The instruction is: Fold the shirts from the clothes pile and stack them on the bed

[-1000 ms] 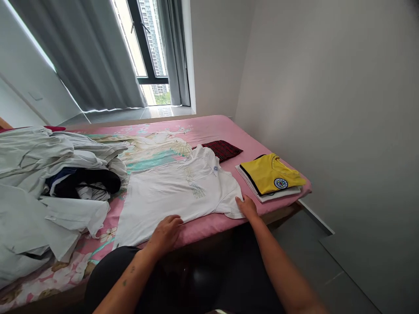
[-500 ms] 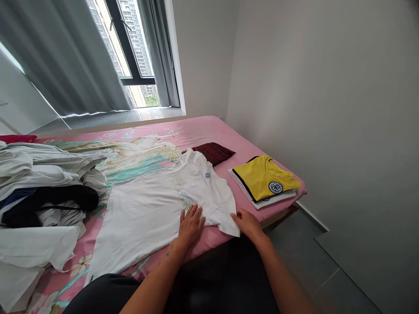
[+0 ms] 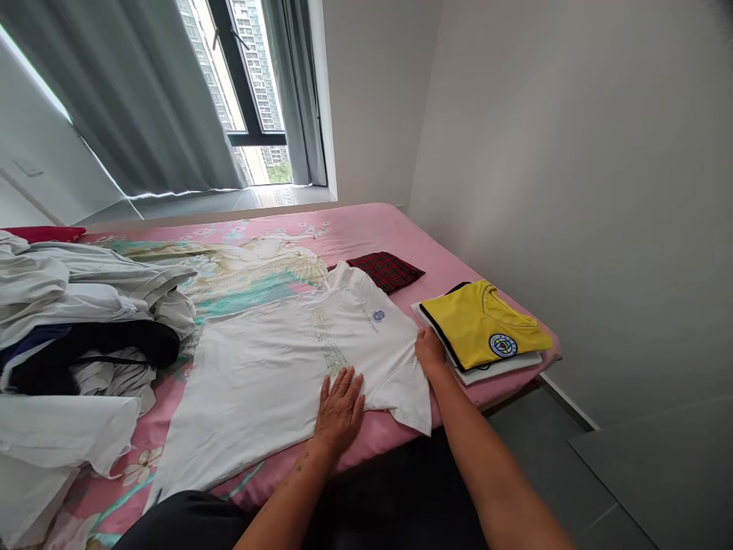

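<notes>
the white t-shirt (image 3: 257, 367) lies spread and unfolded along the bed's (image 3: 366, 221) near edge; a folded stack (image 3: 475, 325) sits done by the near right corner, while a clothes heap (image 3: 108, 298) beyond the hem looks unsorted. its long axis roughly follows the near edge, neck toward the stack. left hand (image 3: 340, 409): fingers released, flat on it; right hand (image 3: 429, 350) at its shoulder end, grip unclear.

pink, white and one loud yellow

i see a white shirt (image 3: 246, 382) with a blue crest (image 3: 379, 315) and a faint yellow-green print (image 3: 329, 341), a pink sheet (image 3: 366, 228) flowered and streaked turquoise, a red-and-black checked cloth (image 3: 389, 271), a yellow jersey (image 3: 463, 321) with a blue-and-white badge (image 3: 503, 345), and grey curtains (image 3: 126, 99).
</notes>
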A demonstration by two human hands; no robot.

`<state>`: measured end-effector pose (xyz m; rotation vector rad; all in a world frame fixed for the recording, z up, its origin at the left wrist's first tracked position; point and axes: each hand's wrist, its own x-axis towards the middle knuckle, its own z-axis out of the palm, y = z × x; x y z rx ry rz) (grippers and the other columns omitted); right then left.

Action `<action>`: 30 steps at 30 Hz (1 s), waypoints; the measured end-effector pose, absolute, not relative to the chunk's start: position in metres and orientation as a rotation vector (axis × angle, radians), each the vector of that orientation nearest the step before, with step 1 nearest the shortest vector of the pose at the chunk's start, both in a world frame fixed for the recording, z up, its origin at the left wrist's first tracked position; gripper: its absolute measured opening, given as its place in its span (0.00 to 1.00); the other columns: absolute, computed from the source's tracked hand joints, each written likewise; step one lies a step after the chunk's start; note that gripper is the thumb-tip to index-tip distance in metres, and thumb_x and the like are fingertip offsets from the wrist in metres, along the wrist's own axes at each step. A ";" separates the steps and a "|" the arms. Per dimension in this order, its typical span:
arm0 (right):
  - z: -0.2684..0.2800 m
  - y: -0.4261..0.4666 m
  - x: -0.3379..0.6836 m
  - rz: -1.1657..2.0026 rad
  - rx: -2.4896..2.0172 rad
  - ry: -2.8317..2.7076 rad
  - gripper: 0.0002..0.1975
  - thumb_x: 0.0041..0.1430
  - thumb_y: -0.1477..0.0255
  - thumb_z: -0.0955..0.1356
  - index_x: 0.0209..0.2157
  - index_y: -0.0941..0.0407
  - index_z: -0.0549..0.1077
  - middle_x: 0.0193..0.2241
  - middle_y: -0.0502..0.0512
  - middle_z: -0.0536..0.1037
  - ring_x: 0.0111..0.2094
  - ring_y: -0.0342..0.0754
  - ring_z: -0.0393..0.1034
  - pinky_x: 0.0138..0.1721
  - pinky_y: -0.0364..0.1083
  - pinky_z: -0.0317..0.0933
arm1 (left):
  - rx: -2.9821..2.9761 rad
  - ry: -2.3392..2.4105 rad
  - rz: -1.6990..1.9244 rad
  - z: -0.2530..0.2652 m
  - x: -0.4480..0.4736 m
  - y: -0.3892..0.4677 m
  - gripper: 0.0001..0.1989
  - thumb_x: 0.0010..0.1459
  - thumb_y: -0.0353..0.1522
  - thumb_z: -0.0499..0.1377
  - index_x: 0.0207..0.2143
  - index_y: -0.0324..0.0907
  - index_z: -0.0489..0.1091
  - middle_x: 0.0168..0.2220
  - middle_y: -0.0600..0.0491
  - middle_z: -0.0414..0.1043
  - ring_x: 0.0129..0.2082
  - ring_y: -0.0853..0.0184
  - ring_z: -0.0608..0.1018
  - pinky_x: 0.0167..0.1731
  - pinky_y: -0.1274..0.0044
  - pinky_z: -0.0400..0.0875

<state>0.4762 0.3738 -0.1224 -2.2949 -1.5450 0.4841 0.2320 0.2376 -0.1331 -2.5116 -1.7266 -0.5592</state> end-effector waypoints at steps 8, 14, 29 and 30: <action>-0.107 0.353 0.451 0.165 -2.151 -1.703 0.21 0.61 0.71 0.58 0.55 0.62 0.60 0.53 0.68 0.65 0.53 0.55 0.61 0.52 0.50 0.54 | -2.549 -1.802 -0.624 -0.129 0.232 0.233 0.22 0.61 0.39 0.48 0.57 0.48 0.62 0.61 0.51 0.57 0.62 0.60 0.57 0.62 0.60 0.43; -0.118 0.321 0.398 0.182 -1.533 -2.365 0.22 0.64 0.66 0.55 0.57 0.56 0.60 0.60 0.56 0.58 0.63 0.47 0.44 0.62 0.49 0.39 | -2.706 -1.841 -0.538 -0.125 0.229 0.232 0.25 0.60 0.41 0.49 0.59 0.49 0.58 0.63 0.49 0.53 0.64 0.58 0.54 0.61 0.56 0.41; -0.108 0.331 0.390 0.312 -1.775 -2.288 0.22 0.63 0.67 0.56 0.58 0.55 0.60 0.61 0.55 0.56 0.63 0.48 0.45 0.62 0.56 0.37 | -2.191 -2.633 0.632 -0.068 -0.005 0.230 0.43 0.43 0.50 0.59 0.58 0.35 0.61 0.58 0.32 0.59 0.56 0.42 0.64 0.50 0.56 0.60; -0.106 0.330 0.375 0.343 -1.729 -2.311 0.22 0.63 0.67 0.56 0.57 0.55 0.60 0.61 0.55 0.57 0.63 0.49 0.45 0.62 0.56 0.37 | -2.163 -2.622 0.684 -0.065 0.000 0.232 0.37 0.45 0.49 0.59 0.53 0.34 0.67 0.52 0.33 0.67 0.52 0.43 0.69 0.48 0.58 0.62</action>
